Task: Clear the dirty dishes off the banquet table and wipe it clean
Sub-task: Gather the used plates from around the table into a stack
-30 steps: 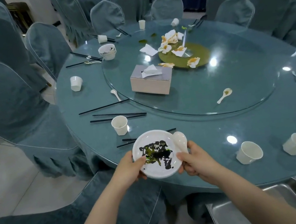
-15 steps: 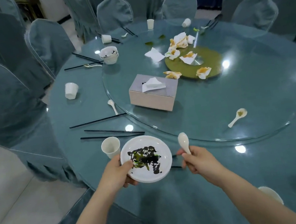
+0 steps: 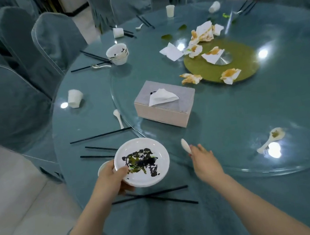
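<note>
Teal-covered chairs (image 3: 6,104) ring the round banquet table (image 3: 81,118) at the frame's left. Lower centre, the left hand (image 3: 111,180) grips a smeared white plate (image 3: 142,161) by its rim above the tabletop. Just right, the right hand (image 3: 204,160) pinches a white spoon (image 3: 185,146).

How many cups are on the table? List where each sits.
5 cups: one near the left edge, three along the far rim, one half hidden behind the held plate. Others may be out of view.
</note>
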{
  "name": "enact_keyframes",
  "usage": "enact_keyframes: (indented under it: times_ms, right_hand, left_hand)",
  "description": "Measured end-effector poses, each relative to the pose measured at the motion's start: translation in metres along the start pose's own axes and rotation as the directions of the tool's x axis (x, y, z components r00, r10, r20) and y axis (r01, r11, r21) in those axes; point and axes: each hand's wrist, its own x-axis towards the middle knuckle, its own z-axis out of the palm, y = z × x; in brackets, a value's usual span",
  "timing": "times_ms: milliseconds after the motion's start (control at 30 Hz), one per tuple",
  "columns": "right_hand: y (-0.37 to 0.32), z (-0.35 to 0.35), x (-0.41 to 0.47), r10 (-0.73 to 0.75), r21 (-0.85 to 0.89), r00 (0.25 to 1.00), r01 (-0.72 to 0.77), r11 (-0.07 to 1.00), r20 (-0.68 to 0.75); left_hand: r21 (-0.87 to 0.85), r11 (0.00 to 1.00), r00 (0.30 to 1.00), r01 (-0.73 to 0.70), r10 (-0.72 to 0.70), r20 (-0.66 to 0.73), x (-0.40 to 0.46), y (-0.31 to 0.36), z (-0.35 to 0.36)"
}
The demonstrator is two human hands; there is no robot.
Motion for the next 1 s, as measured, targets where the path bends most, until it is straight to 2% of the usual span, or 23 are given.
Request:
enact_keyframes:
  times_ms: [100,367,500,733,900,1000]
  right_hand:
    - [0.009,0.008,-0.002,-0.014,-0.081,1.000,0.016,0.997,0.023]
    - [0.021,-0.007,-0.010,0.043,0.001,0.997,-0.043,0.999,0.071]
    - [0.031,-0.020,-0.023,0.133,0.068,0.987,-0.139,0.988,0.087]
    - [0.061,-0.035,-0.045,0.326,0.038,0.945,-0.325,0.945,-0.020]
    - [0.091,-0.050,-0.051,0.432,0.094,0.899,-0.425,0.900,-0.075]
    - [0.107,-0.062,-0.056,0.479,0.018,0.872,-0.480,0.877,-0.098]
  left_hand:
    - [-0.002,1.000,1.000,-0.015,0.015,0.021,0.002,0.006,-0.003]
    - [0.004,0.999,0.995,-0.044,0.044,0.089,0.013,0.018,-0.021]
    - [-0.024,0.998,0.993,-0.065,0.067,0.100,0.018,0.026,-0.024]
    - [-0.044,0.993,0.980,-0.110,0.116,0.161,0.028,0.041,-0.009]
    - [-0.094,0.989,0.981,-0.110,0.124,0.152,0.043,0.048,0.000]
    - [-0.124,0.987,0.974,-0.097,0.120,0.192,0.050,0.054,0.012]
